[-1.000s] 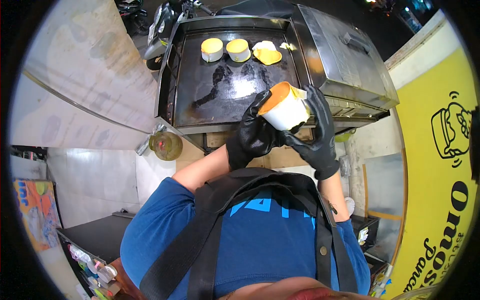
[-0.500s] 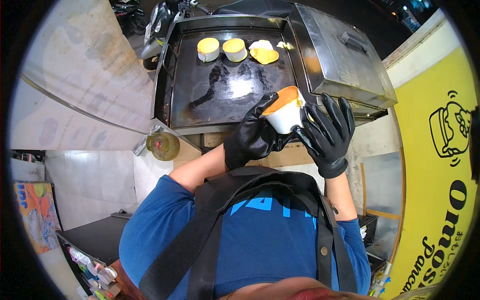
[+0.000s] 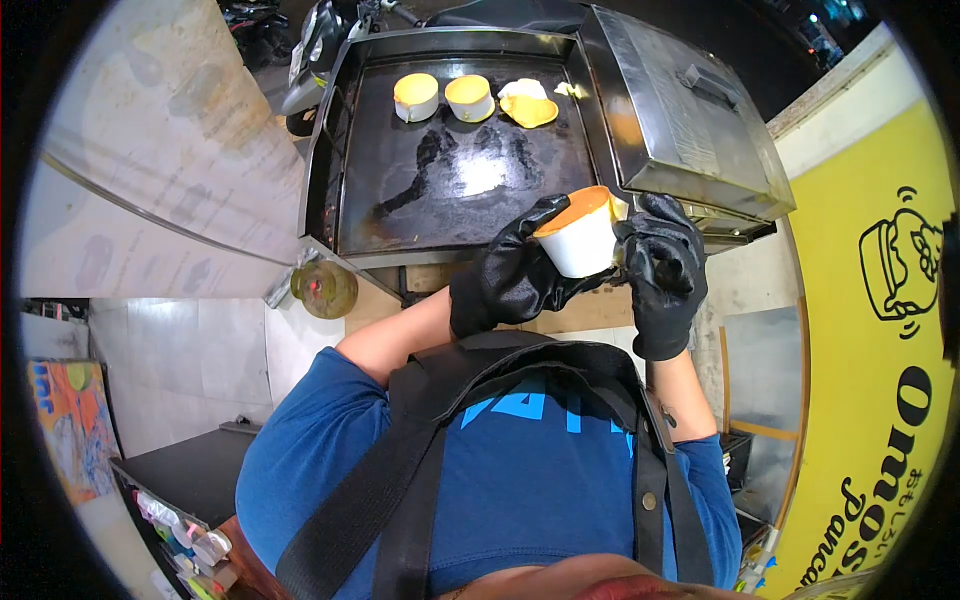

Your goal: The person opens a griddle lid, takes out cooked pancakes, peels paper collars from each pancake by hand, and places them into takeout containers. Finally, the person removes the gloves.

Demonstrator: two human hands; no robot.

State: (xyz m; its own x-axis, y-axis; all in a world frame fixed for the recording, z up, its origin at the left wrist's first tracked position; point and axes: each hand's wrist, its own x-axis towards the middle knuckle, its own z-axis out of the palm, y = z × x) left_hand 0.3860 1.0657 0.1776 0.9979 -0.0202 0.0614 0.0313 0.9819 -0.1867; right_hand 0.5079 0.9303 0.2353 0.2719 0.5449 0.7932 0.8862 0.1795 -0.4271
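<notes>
Just above the near edge of the wide black metal griddle [image 3: 470,215], the left hand [image 3: 513,275], in a shiny black glove, is wrapped round a white cylindrical ring [image 3: 578,247] with a flat orange-gold top [image 3: 580,208]. The ring tips a little. The right hand [image 3: 667,270], gloved to match, sits against its right side with fingers curled; from where I stand I can't tell whether they pinch anything. A pale yellow scrap [image 3: 619,208] pokes out at the rim beside them.

To my eye this is edge work: the left palm should cup the wall evenly, without squeezing what's inside, while the right fingertips work lightly round the rim, in small tugs.

Further out, toward the griddle's far edge, stand two white round rings with yellow tops [image 3: 416,100], and just right of them lies a floppy yellow-and-white piece [image 3: 530,110]. Against the griddle's right side is a big silvery steel box [image 3: 700,120] with a handle.
</notes>
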